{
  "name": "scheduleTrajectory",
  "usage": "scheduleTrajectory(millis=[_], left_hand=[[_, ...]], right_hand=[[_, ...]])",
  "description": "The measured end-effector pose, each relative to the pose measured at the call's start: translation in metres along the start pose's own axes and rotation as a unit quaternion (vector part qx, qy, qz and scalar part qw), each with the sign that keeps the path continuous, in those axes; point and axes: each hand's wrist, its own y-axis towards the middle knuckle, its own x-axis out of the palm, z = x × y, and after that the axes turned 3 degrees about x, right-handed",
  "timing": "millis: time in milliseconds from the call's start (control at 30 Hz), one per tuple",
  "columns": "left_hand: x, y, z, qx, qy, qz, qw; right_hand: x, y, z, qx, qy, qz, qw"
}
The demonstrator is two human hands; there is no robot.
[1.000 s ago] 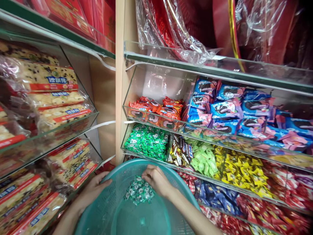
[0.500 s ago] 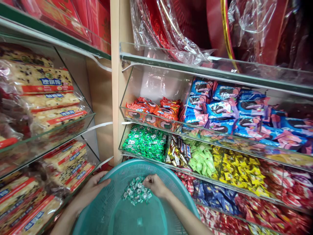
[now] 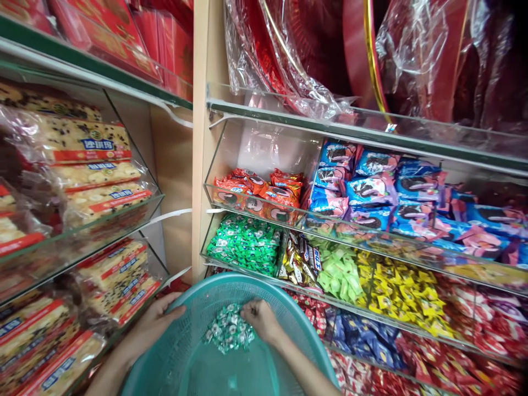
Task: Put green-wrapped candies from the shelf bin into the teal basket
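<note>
A round teal plastic basket (image 3: 303, 324) with perforated sides is in front of me at the lower middle. My left hand (image 3: 163, 319) grips its left rim, thumb over the edge and fingers around the outside. Inside, toward the far wall, lies a heap of small wrapped candies (image 3: 229, 330) in clear and green wrappers. My right hand (image 3: 262, 319) is inside the basket at the right edge of this heap, its fingers curled closed; whatever they hold is hidden.
Ahead, a glass compartment holds green-wrapped candies (image 3: 245, 245). Beside it are chocolate bars (image 3: 303, 256), pale green packets (image 3: 340, 272) and yellow candies (image 3: 406, 294). Red and blue cookie packs (image 3: 369, 187) fill the shelf above. Packaged pastry bars (image 3: 97, 146) line the left shelves.
The view has shifted slightly. My right hand remains by the candy heap with its fingers curled a little more, and my left hand stays on the rim.
</note>
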Motion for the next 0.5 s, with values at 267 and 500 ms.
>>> scheduleTrajectory(millis=[267,500], left_hand=[[0.001,0.004,0.001,0.015,-0.007,-0.013,1.0],[-0.002,0.006,-0.005,0.012,-0.001,-0.002,1.0]], right_hand=[[-0.049,-0.028,-0.074,-0.142,-0.169,0.052,0.974],[-0.099,0.0,-0.117,-0.189,-0.37,0.162,0.895]])
